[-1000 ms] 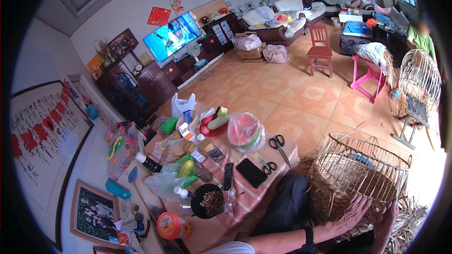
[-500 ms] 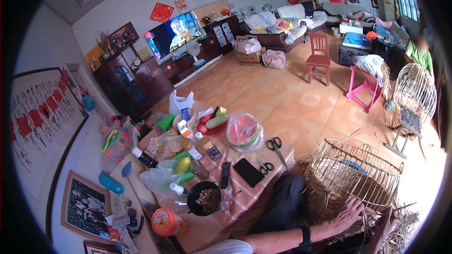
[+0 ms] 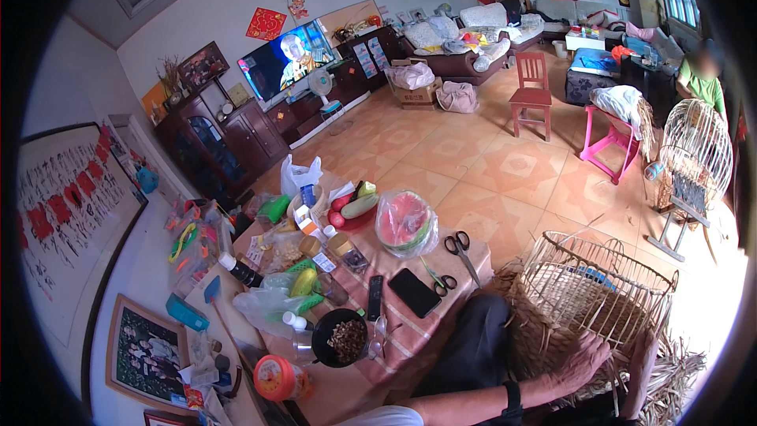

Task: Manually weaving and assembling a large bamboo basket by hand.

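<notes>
A half-woven basket point(image 3: 544, 331) stands against my leg at the lower right. Its lower wall is plaited straw, and bare thin stakes rise in an open cage above it. My left hand point(image 3: 585, 359) lies at the near side of the wall, fingers bent against the weave and closed on it. Beside it, my right hand point(image 3: 643, 359) is held upright at the basket's right side, near the stakes. Its fingers are bunched, and whatever is between them cannot be made out. Loose straw point(image 3: 678, 383) spreads beneath and right of my hands.
Left of my knee, a cloth-covered table point(image 3: 418, 339) holds scissors point(image 3: 463, 256), a phone point(image 3: 415, 293), wrapped watermelon point(image 3: 406, 223), a black bowl point(image 3: 341, 338) and bottles. Beyond are a red chair point(image 3: 531, 99), a pink stool point(image 3: 609, 146), a stake frame point(image 3: 694, 142) and a person in green point(image 3: 706, 88).
My right hand has risen at the basket's right side and shows more fully. My left hand stays at the near wall, its fingers slightly more bent. The view has shifted a little.
</notes>
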Demonstrator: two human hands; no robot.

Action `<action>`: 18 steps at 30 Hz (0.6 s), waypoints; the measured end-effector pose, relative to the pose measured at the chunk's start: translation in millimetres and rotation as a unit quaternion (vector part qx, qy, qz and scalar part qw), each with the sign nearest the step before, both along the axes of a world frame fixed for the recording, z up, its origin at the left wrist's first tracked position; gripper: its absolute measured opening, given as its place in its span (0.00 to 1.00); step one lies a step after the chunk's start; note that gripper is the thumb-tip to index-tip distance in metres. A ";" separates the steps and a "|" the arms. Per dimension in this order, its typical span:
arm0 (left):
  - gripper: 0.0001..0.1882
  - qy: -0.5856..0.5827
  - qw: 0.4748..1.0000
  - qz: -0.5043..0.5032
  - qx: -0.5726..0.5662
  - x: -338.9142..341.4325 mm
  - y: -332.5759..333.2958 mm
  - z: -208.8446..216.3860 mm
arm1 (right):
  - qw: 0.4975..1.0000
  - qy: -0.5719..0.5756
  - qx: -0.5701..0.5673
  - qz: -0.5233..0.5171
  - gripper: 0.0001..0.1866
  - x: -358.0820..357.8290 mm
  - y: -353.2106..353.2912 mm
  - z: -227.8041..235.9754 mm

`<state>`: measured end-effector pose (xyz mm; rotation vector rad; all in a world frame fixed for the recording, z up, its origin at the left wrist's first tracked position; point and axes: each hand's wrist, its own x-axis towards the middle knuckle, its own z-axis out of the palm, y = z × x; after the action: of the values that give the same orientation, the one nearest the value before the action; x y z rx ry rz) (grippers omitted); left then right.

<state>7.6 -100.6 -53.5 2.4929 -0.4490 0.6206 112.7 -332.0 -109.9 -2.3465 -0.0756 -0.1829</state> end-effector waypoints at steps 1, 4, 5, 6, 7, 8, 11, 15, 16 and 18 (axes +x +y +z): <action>0.08 -0.008 1.000 0.000 0.009 0.2 -0.3 0.0 | 0.999 -0.004 0.032 0.006 0.17 0.1 -1.1 0.7; 0.10 0.033 0.997 -0.001 -0.067 0.7 -1.2 2.1 | 0.996 0.012 0.087 0.009 0.16 -4.0 3.1 10.8; 0.10 0.014 0.996 -0.002 -0.086 -1.2 -0.4 3.3 | 0.993 0.039 0.112 0.018 0.17 -7.8 5.4 17.8; 0.10 0.017 0.995 -0.003 -0.101 -2.4 1.8 4.7 | 0.992 0.063 0.112 -0.008 0.17 -11.2 9.9 26.0; 0.10 0.017 0.993 -0.004 -0.114 -3.6 4.5 6.5 | 0.991 0.027 0.126 0.023 0.17 -15.7 16.1 34.6; 0.11 0.027 0.992 -0.015 -0.123 -6.5 10.3 7.7 | 0.993 -0.006 0.115 0.017 0.18 -21.8 24.1 42.8; 0.11 0.027 0.981 -0.020 -0.192 -13.7 28.9 12.8 | 0.993 -0.045 0.104 0.016 0.18 -45.9 48.8 69.9; 0.11 0.038 0.979 -0.002 -0.201 -23.9 61.3 14.6 | 0.988 0.006 0.149 0.032 0.16 -71.3 85.9 96.4; 0.12 0.043 0.979 -0.005 -0.200 -23.8 69.4 14.4 | 0.988 0.021 0.149 0.033 0.16 -73.7 97.2 98.1; 0.13 0.068 0.980 0.011 -0.185 -21.9 84.3 14.1 | 0.997 0.029 0.075 0.004 0.15 -71.7 115.0 98.5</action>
<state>-14.3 -16.3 -39.4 2.1698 -0.2291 0.4885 41.1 -217.0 -11.4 -2.1994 -0.0398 -0.1119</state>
